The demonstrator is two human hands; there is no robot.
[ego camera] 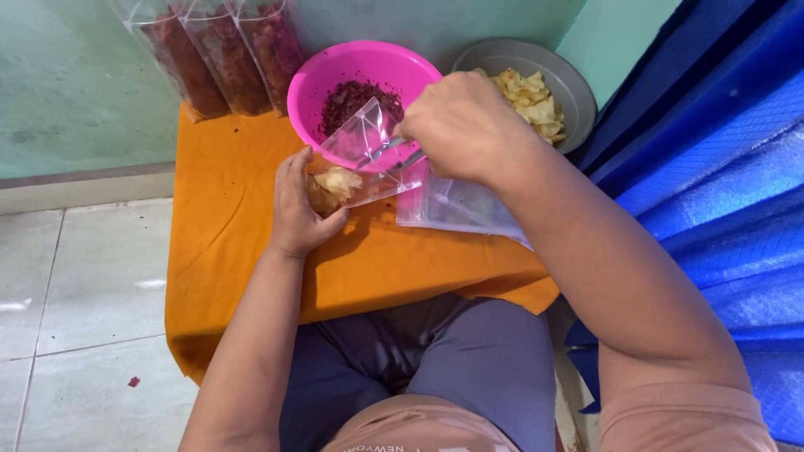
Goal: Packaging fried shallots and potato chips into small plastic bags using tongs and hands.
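My left hand (295, 208) grips a small clear plastic bag (362, 155) that holds a few pale yellow chips (337, 181). The bag's mouth points toward the pink bowl (322, 70). My right hand (462, 125) is closed on a metal spoon (394, 151) whose tip sits inside the bag's opening. Dark red chilli flakes (347, 96) fill the pink bowl just behind the bag. A grey bowl (569, 84) of pale chips (529, 99) stands to the right of it.
Three filled clear packets of reddish chips (222, 54) lean on the green wall at the back left. A stack of empty plastic bags (465, 209) lies on the orange cloth (226, 218). Blue sheeting (720, 184) lies on the right, and white floor tiles (75, 293) spread out on the left.
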